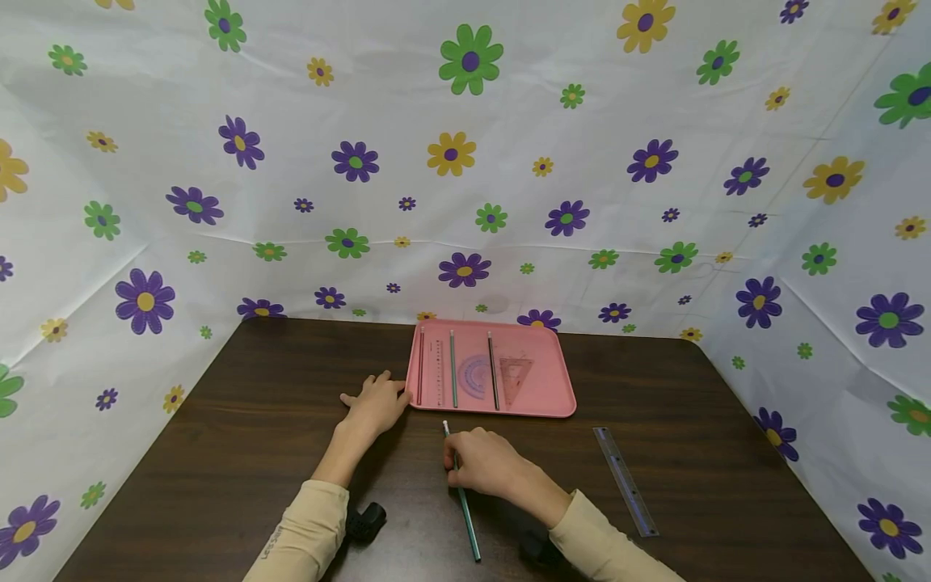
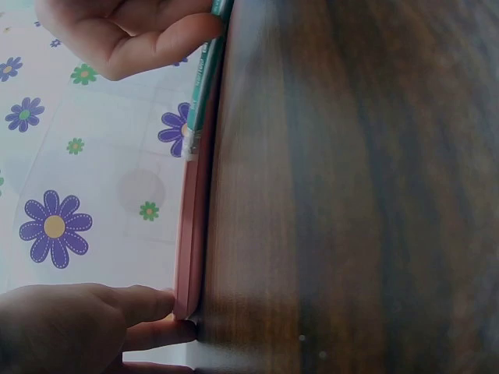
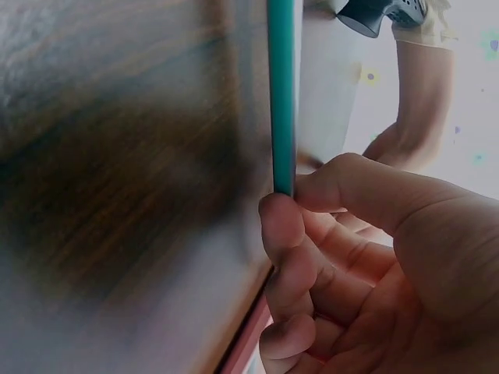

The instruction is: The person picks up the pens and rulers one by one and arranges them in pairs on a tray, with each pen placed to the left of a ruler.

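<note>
My right hand (image 1: 483,462) pinches a green pencil (image 1: 469,525) between thumb and fingers, in front of the pink tray (image 1: 549,388). The pencil's white eraser end points towards the tray. In the right wrist view, the green shaft (image 3: 282,93) rises from the fingertips (image 3: 282,222). My left hand (image 1: 374,408) touches the tray's near left corner, its fingers spread. On the tray lie a red pencil (image 1: 420,368), a clear short ruler (image 1: 439,373), another green pencil (image 1: 453,368), a clear protractor (image 1: 473,376), a black pencil (image 1: 493,370) and a clear set square (image 1: 513,376).
A clear long ruler (image 1: 625,481) lies on the dark wooden table (image 1: 713,453) to the right. Black devices (image 1: 366,523) sit at both wrists. A flowered white sheet (image 1: 393,145) stands behind the table and along its sides.
</note>
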A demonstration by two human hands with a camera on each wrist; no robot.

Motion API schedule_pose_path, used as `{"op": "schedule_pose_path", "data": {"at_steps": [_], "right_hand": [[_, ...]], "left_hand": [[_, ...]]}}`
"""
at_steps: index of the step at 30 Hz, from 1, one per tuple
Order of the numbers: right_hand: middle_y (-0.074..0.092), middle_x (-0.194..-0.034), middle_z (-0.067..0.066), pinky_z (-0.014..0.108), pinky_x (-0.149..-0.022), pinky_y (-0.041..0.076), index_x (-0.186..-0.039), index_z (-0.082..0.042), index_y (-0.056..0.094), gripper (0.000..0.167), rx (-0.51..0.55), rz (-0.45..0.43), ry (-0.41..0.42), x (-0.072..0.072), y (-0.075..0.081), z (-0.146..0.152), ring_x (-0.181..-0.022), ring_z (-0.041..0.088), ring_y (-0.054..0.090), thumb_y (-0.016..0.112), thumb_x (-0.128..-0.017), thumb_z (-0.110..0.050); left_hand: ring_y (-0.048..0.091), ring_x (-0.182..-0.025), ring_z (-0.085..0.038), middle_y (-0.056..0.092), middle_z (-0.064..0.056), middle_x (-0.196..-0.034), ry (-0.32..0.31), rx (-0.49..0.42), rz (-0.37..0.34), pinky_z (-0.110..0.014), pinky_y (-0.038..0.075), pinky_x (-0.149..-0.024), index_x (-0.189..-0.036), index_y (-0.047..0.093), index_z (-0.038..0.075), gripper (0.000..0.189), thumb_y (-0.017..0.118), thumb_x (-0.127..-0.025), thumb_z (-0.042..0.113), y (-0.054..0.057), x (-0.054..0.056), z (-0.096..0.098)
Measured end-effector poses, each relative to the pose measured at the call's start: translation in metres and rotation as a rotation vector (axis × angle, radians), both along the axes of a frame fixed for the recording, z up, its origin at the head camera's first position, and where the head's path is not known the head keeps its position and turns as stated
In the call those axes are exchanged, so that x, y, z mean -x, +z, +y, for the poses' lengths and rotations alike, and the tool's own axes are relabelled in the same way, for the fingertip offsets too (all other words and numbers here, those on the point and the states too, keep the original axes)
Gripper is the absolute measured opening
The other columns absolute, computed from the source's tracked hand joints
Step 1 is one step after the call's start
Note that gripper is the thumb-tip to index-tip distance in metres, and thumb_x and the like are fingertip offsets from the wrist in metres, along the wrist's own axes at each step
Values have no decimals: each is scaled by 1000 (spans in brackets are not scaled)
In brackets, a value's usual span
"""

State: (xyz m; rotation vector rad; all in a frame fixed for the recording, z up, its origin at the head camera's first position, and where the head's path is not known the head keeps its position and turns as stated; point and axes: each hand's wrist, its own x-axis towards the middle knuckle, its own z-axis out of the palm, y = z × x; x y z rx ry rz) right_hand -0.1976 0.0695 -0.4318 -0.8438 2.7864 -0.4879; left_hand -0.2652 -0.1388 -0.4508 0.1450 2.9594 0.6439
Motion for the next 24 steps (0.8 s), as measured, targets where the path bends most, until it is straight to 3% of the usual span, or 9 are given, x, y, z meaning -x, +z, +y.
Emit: {"op": "schedule_pose_path", "data": {"at_steps": [20,24], "right_hand": [[52,-60,-10,21,-47,35,-87,-17,67,14,100,-36,-63,13,11,14,-50,4,44,77,-78,-18],[54,-59,-8,22,-46,41,-90,-16,66,13,123,-67,-97,14,13,17,-46,3,51,75,-80,-16]], "left_hand": [[31,-142,-53,40,-26,-153,3,0,3,-88,16,-96,-136,62,9,43,48,-103,33,0,0,0],[31,-142,-53,40,-26,-153,3,-2,4,-88,16,-96,-136,62,9,43,48,-103,33,0,0,0]]}}
